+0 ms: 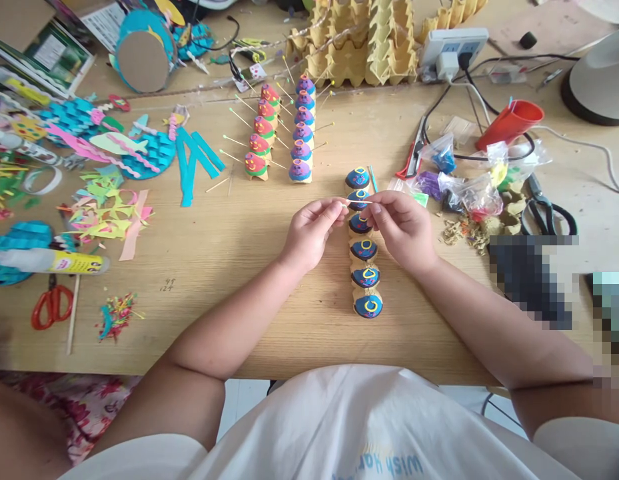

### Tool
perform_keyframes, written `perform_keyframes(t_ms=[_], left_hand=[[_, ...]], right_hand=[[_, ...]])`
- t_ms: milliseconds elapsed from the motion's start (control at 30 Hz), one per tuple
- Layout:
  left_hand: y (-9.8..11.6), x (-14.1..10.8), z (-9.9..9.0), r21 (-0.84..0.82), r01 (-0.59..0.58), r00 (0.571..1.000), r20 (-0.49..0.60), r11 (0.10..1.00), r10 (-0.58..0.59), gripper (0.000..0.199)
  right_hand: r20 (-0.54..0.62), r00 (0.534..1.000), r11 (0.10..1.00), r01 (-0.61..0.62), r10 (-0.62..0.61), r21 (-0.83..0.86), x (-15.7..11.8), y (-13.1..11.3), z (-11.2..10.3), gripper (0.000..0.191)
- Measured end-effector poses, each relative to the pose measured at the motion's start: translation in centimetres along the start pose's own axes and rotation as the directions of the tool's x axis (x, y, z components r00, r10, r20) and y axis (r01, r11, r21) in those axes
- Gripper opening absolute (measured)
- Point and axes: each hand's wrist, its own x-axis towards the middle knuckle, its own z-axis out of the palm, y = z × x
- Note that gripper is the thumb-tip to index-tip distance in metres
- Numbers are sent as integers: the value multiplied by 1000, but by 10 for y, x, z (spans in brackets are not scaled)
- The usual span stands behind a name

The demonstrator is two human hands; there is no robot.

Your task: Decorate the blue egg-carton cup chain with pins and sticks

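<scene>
A thin pale toothpick (pixel 359 201) is stretched level between my two hands. My left hand (pixel 316 225) pinches one end, and at the other end the fingertips of my right hand (pixel 400 223) are closed on it. Just beneath lies a row of egg-carton cups (pixel 365 249) coated in blue clay, several with yellow rings and small red marks. My fingers partly cover its upper cups. Farther back stand a red-and-green egg-carton row (pixel 260 143) and a purple-and-blue one (pixel 302 133), both with toothpicks tipped in green or yellow sticking out.
Bagged coloured clay (pixel 472 187), a red cutter knife (pixel 413 150) and black scissors (pixel 543 203) lie to the right. Egg cartons (pixel 359 47) and a power strip (pixel 454 50) stand behind. Paper scraps (pixel 106 213), red-handled scissors (pixel 52 305) and a glue bottle (pixel 64 261) are on the left.
</scene>
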Motion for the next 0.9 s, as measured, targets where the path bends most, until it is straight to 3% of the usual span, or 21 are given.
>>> perform_keyframes(t_ms=[233,633,767,900], left_hand=[[5,1,0,-102,78,997,32,992,-75,30],[7,2,-2,-101,81,995,71,992,-74,32],[8,2,-1,-125,72,995,83,989,-62,38],[7,2,-1,-86,44,997,67,995,-38,43]], right_hand=[[14,1000,997,27,-26,-66,0,5,-4,36],[16,997,981,74,-72,-182,0,9,-4,21],[10,997,982,72,-71,-174,0,7,-4,20],[28,999,994,38,-35,-104,-1,5,-3,30]])
